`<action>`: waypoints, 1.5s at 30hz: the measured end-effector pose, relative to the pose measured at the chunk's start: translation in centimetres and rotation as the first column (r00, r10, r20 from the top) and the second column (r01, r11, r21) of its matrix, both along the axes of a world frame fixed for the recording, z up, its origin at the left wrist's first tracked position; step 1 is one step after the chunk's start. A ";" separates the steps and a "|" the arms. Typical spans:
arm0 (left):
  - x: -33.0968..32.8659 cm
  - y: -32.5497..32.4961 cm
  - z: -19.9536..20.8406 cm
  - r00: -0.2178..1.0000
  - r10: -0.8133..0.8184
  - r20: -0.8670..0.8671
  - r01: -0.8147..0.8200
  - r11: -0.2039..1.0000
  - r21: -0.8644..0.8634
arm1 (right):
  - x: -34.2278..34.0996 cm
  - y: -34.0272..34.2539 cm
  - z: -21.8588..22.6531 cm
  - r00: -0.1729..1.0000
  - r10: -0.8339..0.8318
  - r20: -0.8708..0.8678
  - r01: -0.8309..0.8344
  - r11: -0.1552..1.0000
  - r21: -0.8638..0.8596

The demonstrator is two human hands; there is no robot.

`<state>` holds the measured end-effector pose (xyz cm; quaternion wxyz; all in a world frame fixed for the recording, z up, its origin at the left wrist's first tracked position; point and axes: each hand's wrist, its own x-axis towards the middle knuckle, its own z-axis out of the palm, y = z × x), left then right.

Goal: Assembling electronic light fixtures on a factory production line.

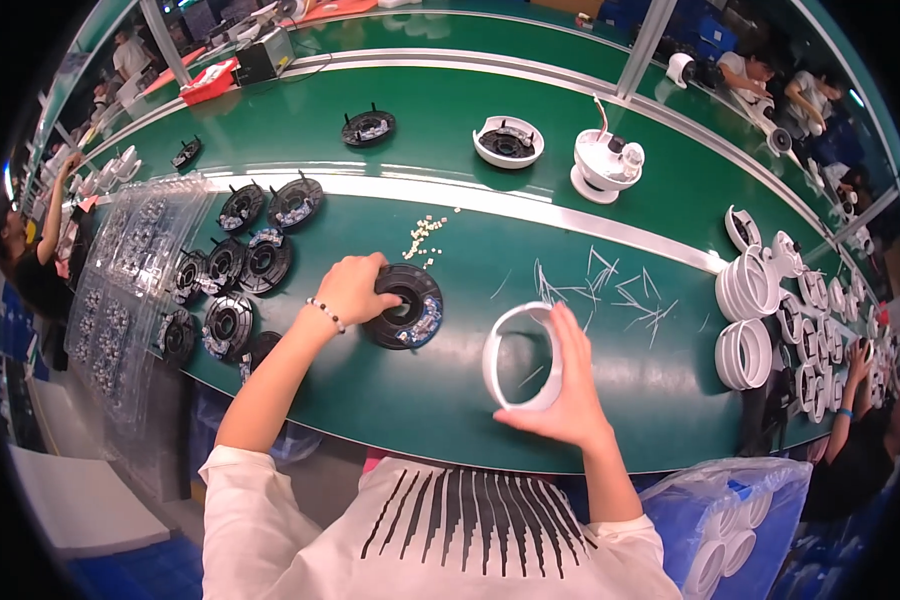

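My left hand (350, 292), with a beaded bracelet at its wrist, grips the left edge of a black round base (402, 272). Its thumb reaches toward the base's centre hole, and a small circuit board (428, 320) sits on the base's right side. To the right, my right hand (574, 390) is wrapped round the right side of a white plastic ring (492, 365), which is tilted so that the green table shows through it. Some of the fingers on the ring's far side are hidden. A gap of table lies between the base and the ring.
More black bases (228, 325) crowd the left, beside clear plastic trays (120, 280) of small parts. Tiny pale pieces (425, 235) and thin white strips (600, 275) lie scattered. White rings (745, 285) are stacked at right. A conveyor (430, 120) behind carries assemblies; other people work at both sides.
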<state>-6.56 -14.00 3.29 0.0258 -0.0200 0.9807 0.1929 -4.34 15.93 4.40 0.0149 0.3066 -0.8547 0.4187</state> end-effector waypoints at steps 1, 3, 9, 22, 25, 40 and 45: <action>-0.4 0.2 0.2 1.000 -0.015 -0.007 0.015 0.997 0.071 | -0.5 -0.3 -0.3 1.000 -0.014 -0.008 0.013 0.996 -0.088; -2.0 2.2 1.3 0.997 0.036 -0.072 -0.020 0.979 0.204 | -2.4 -0.7 -1.1 0.980 -0.022 0.197 0.089 0.938 -0.335; -5.5 6.1 -2.0 0.859 0.332 -0.390 0.093 0.649 0.755 | -6.6 -4.1 -0.7 0.901 0.077 0.427 0.277 0.655 -0.703; -2.2 10.7 -4.0 0.975 -0.185 0.126 -0.213 -0.591 0.778 | -4.7 -5.2 -3.6 0.933 -0.215 0.289 0.300 0.908 -0.292; -2.6 10.4 -3.6 0.955 -0.236 0.180 -0.292 -0.632 0.718 | -4.4 -5.2 -3.3 0.938 -0.195 0.285 0.281 0.910 -0.303; -2.6 10.6 -3.7 0.952 -0.305 0.035 -0.251 -0.706 0.662 | -5.2 -4.9 -0.4 0.994 -0.021 -0.112 0.014 0.998 -0.062; -1.6 10.9 -2.7 0.963 -0.243 0.112 -0.250 -0.667 0.702 | -4.5 -5.6 -0.3 0.974 -0.054 -0.221 0.058 0.998 0.012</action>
